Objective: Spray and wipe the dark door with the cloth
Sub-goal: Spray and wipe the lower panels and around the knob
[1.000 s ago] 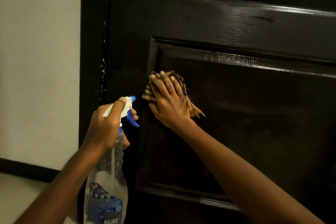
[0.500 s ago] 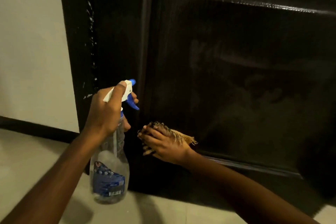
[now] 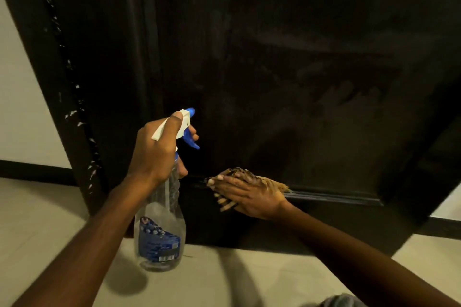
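Both hands busy: left hand [image 3: 154,152] grips spray bottle [image 3: 161,229] by its neck, held upright near the door [image 3: 299,82]. Right hand [image 3: 247,194] presses cloth [image 3: 272,182] flat-fingered against the door's lower panel edge.

The door [image 3: 299,57] is super dark, nearly black, with raised moulding and hazy smears across the big lower panel. The cloth [image 3: 270,183] is tan with darker stripes and a frayed fringe. It's bunched up and pressed against the door right at that panel's bottom moulding, under the right grip [image 3: 247,197]. The spray bottle [image 3: 159,232] is clear with a blue label, white head and blue trigger. It's upright in the left grip [image 3: 154,152], just left of the cloth, with the nozzle facing the door.
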